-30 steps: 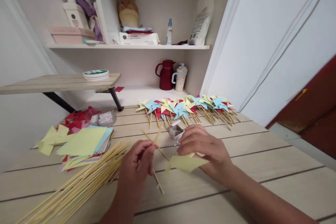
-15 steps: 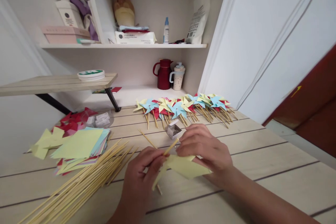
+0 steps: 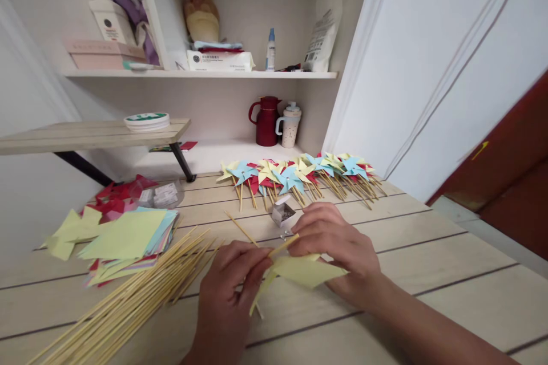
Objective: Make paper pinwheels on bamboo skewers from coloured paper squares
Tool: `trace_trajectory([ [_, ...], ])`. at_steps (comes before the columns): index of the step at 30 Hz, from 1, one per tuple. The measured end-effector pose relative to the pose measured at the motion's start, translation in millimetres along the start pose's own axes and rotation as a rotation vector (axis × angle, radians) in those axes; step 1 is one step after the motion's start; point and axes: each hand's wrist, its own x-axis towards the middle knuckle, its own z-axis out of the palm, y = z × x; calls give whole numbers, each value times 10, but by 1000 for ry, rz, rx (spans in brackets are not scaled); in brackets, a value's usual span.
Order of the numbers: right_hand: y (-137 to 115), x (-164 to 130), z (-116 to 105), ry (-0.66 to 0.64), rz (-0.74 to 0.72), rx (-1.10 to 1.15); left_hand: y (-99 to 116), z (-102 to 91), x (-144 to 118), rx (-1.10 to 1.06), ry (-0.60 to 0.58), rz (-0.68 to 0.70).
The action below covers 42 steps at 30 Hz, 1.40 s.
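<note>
1. Just short of the small pin box (image 3: 284,214), the left hand (image 3: 233,285) pinches a bamboo stick (image 3: 266,274); its tip has swung against the yellow pinwheel (image 3: 306,270).
2. The right hand (image 3: 334,245) clasps that pinwheel; joining looks close.

Loose skewers (image 3: 128,302) lie left on the tabletop (image 3: 428,251); paper sheets (image 3: 128,234) behind them; finished pinwheels (image 3: 295,174) at the back; pin box (image 3: 283,214) before those.

A pale wooden plank counter (image 3: 428,251) fills the near scene. Far behind it, a white shelf (image 3: 201,74) spans white walls; a white door (image 3: 449,57) stands right.
</note>
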Motion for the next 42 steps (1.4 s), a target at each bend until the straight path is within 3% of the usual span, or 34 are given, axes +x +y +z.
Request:
trace_trajectory([
  [7,-3,-1,2,-6,1,-4,-2,-19,3,186,54,258],
  [31,-5,-6,4,-11,15,18,14,-39,11,240,40,412],
  [36,-7,-11,1,-21,7,34,22,-25,16,135,61,235],
  [42,-1,-16,4,-38,-3,36,9,7,10,-87,-63,11],
])
